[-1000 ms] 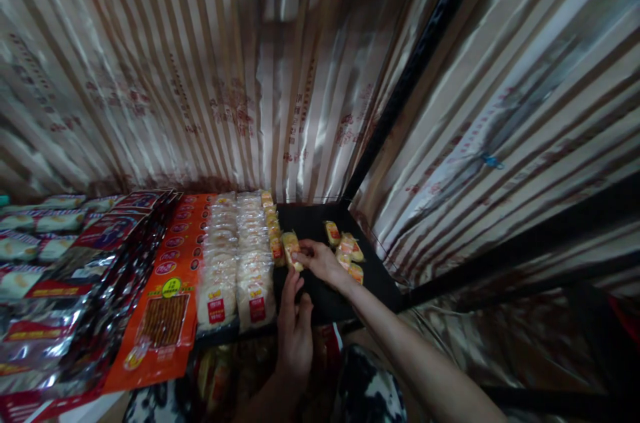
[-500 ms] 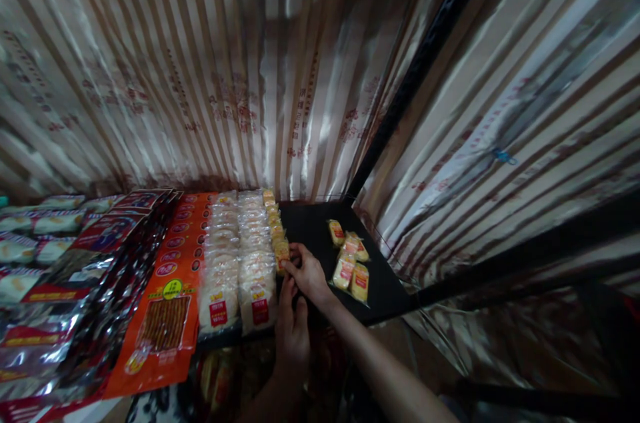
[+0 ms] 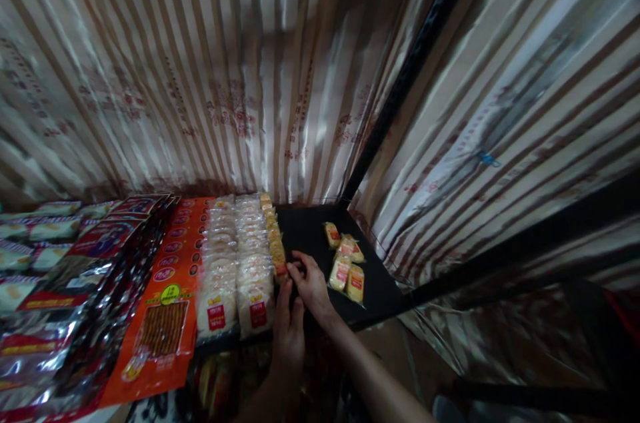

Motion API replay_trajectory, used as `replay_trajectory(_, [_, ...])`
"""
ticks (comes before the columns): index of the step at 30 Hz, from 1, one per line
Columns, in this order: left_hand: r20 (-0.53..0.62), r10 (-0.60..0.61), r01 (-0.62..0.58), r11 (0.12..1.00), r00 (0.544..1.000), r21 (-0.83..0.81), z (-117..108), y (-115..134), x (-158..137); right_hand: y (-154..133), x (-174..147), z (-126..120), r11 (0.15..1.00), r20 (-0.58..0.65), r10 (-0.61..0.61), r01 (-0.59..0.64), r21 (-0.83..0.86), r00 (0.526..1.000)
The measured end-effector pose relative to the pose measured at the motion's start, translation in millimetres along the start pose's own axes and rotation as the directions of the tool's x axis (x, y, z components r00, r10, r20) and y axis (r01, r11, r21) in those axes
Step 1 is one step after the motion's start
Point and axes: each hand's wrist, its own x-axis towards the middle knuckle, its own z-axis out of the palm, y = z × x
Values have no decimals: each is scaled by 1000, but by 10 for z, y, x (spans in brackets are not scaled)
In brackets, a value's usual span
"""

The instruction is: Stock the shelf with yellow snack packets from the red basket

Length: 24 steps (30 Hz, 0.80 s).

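Note:
A narrow row of small yellow snack packets (image 3: 275, 243) with red labels runs front to back on the black shelf board (image 3: 300, 223). At its front end my right hand (image 3: 313, 286) has thumb and fingers bent in at the edge of the nearest packet (image 3: 279, 270). Just below, my left hand (image 3: 289, 333) points forward with its fingers stretched out, the tips close to that same packet. Several loose yellow packets (image 3: 345, 263) lie in a small cluster to the right of my right hand.
Left of the yellow row stand two rows of clear-wrapped pale snacks (image 3: 255, 290). Beyond them are orange snack bags (image 3: 165, 316), dark red bags (image 3: 80, 276) and white packets (image 3: 55, 230). A black post (image 3: 395, 123) rises at the back corner before striped sheeting (image 3: 240, 76).
The view has shifted slightly. My right hand has come a little nearer along with the front packet, and my left hand stays below it. The loose packets lie as before.

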Motion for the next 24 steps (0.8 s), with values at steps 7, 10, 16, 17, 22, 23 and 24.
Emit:
replay_trajectory(7, [50, -47, 41, 994, 998, 106, 17, 88, -187, 85, -227, -659, 921, -163, -210, 139, -363, 964])
replay_trajectory(10, [95, -84, 70, 987, 992, 143, 59, 112, -287, 175, -284, -926, 859, -219, -145, 13, -512, 965])
replay_trajectory(16, [159, -97, 69, 983, 983, 171, 111, 49, -437, 194, -253, -1103, 733, -222, 28, -170, -658, 975])
replay_trajectory(17, [176, -104, 68, 978, 979, 196, 108, 43, -444, 164, -229, -1098, 714, -214, 60, -192, -673, 975])
replay_trajectory(22, [207, -229, 166, 945, 951, 283, 92, 68, -402, 7, -138, -1041, 645, -155, 130, -202, -737, 979])
replay_trajectory(23, [207, -244, 181, 942, 947, 281, 93, 75, -380, -6, -132, -1029, 643, -152, 124, -196, -740, 980])
replay_trajectory(24, [207, -255, 193, 941, 944, 278, 95, 80, -353, -11, -130, -1014, 647, -152, 116, -191, -738, 982])
